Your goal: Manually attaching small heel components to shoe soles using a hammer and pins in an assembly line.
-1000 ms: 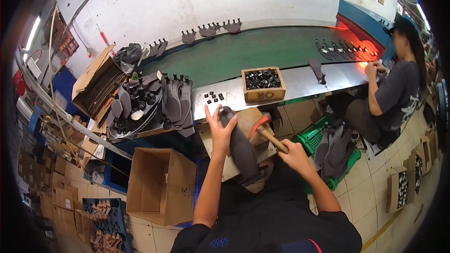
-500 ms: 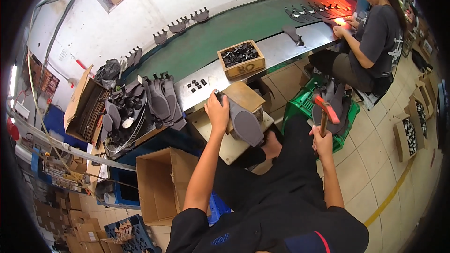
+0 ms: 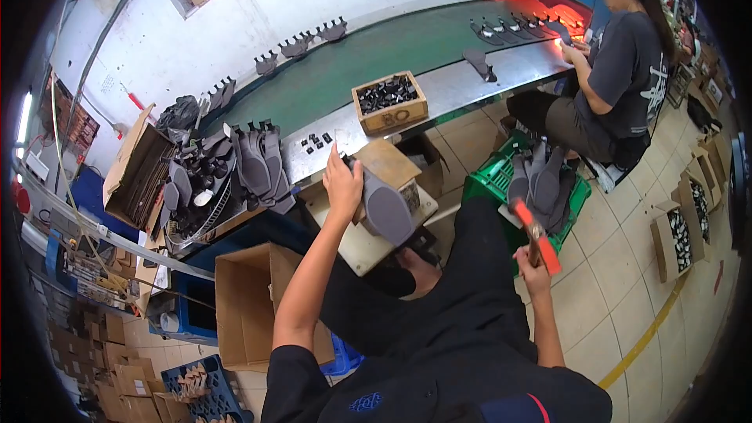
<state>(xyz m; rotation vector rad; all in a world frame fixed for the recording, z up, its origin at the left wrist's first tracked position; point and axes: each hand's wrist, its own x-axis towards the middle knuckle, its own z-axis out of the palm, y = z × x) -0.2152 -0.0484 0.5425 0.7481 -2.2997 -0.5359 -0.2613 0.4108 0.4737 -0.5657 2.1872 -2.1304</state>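
Note:
A grey shoe sole [image 3: 388, 207] lies slantwise over a worn wooden block [image 3: 385, 160] on a pale stand [image 3: 321, 215]. My left hand [image 3: 343, 186] is closed on its far heel end, the index finger pointing up; what lies under the fingers is hidden. My right hand [image 3: 534, 270] grips the handle of a hammer [image 3: 540, 236] with a red-orange head, raised to the right of the sole. Several small black pieces [image 3: 316, 142] sit on the metal bench edge beyond my left hand. A wooden box [image 3: 394, 116] full of similar black pieces stands behind the block.
Grey soles are heaped at the left [image 3: 258, 160] beside an open carton [image 3: 270, 305]. A green crate [image 3: 576, 215] with soles stands by my right knee. A green conveyor belt [image 3: 345, 59] runs behind the bench. A co-worker [image 3: 627, 63] sits at the far right, handling a sole.
The hammer has turned and dropped slightly in my right hand. My left index finger now points up at the sole's heel end. The co-worker has lifted a sole. The view has shifted slightly.

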